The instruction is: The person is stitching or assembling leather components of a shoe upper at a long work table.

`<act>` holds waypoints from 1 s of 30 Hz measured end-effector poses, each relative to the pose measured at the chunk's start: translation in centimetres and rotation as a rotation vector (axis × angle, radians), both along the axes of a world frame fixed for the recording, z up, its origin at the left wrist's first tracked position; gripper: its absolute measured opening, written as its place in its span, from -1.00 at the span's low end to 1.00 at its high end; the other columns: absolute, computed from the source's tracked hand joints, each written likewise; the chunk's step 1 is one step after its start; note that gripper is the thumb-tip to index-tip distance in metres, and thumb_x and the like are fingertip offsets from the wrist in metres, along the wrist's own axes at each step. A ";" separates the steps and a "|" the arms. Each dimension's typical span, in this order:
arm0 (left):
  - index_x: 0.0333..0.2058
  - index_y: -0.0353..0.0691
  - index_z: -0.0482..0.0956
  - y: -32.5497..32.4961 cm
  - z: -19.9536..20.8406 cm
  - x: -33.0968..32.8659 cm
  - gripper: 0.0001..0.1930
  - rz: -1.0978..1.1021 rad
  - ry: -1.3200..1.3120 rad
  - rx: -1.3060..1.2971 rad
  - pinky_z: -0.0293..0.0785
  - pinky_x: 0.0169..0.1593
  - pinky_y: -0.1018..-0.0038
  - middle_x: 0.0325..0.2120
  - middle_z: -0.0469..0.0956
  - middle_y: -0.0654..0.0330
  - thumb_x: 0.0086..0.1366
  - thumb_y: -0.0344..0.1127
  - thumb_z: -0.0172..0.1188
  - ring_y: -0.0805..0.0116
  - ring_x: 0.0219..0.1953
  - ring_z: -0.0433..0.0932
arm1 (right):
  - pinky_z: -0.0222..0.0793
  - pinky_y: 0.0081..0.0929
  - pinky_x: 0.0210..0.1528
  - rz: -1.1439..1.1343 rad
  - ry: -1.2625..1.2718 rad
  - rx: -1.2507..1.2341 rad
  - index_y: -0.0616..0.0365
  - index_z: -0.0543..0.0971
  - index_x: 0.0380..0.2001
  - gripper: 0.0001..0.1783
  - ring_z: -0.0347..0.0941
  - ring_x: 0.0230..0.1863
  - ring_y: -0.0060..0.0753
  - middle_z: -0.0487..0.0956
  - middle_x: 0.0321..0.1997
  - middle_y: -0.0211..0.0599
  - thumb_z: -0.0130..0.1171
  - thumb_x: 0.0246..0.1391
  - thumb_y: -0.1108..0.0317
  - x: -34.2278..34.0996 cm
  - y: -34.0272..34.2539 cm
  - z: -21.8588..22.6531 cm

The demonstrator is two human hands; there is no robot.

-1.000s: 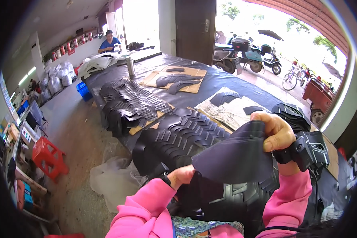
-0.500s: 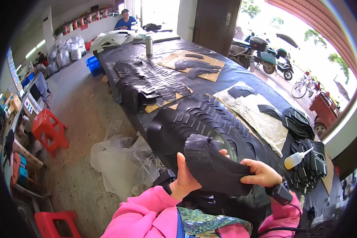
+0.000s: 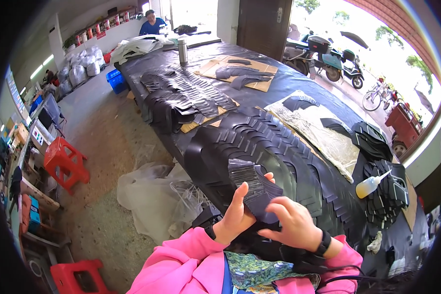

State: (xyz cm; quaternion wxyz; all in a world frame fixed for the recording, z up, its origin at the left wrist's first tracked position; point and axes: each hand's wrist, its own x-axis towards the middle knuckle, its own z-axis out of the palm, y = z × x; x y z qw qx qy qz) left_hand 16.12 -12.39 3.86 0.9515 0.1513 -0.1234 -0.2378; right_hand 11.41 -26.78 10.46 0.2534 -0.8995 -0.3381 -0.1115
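A stack of thin, curved black sheet pieces [image 3: 250,183], leather-like in look, is in my left hand [image 3: 236,215]. My left thumb lies along its near side, and fingertips show past the far edge. The fanned layered edges face up, with light glinting off them. My right hand [image 3: 299,228] is at the right end of the stack, thumb and fingers curved and apart, not closed on it. Whether its fingertips touch the stack is unclear. Beyond my hands, long overlapping rows of similar black pieces [image 3: 259,137] cover the table.
More black pieces [image 3: 181,95] lie on cardboard farther back, near a metal flask [image 3: 182,51]. At right, a squeeze bottle [image 3: 370,186] rests on bundled pieces [image 3: 387,196]. Clear plastic sheeting [image 3: 147,201] and red stools [image 3: 66,164] are on the floor. Someone in blue [image 3: 153,24] sits far back.
My right hand has let go of the stack's right end and moved left, close to my left hand. The stack has turned more upright in my left hand.
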 end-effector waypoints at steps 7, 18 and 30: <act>0.14 -0.30 0.04 1.6 -0.8 -0.2 -0.21 -0.009 -0.134 0.072 0.17 0.14 0.36 0.05 0.20 0.16 0.05 -0.07 0.23 0.32 0.05 0.27 | 0.35 -0.42 -0.36 0.014 0.212 0.221 0.17 0.39 -0.32 -0.58 0.38 -0.38 -0.25 0.34 -0.32 -0.24 0.32 -0.29 0.35 2.0 0.7 -1.9; 0.14 -0.34 0.04 2.2 0.2 -0.2 -0.26 -0.031 -0.155 0.162 0.11 0.18 0.39 0.12 0.14 0.14 -0.01 -0.39 0.20 0.31 0.11 0.22 | 0.30 -0.69 -0.40 0.040 0.544 0.561 0.23 0.45 -0.42 -0.87 0.32 -0.40 -0.62 0.31 -0.32 -0.41 0.14 -0.11 0.57 1.7 0.2 -2.7; 0.15 -0.31 0.05 1.5 0.6 -1.0 -0.26 -0.008 -0.251 0.212 0.08 0.18 0.45 0.16 0.09 0.17 -0.01 -0.48 0.20 0.38 0.13 0.20 | 0.18 -0.62 -0.25 -0.001 0.518 0.664 0.23 0.40 -0.52 -0.88 0.23 -0.34 -0.53 0.32 -0.36 -0.40 0.08 0.00 0.42 0.7 -0.2 -3.0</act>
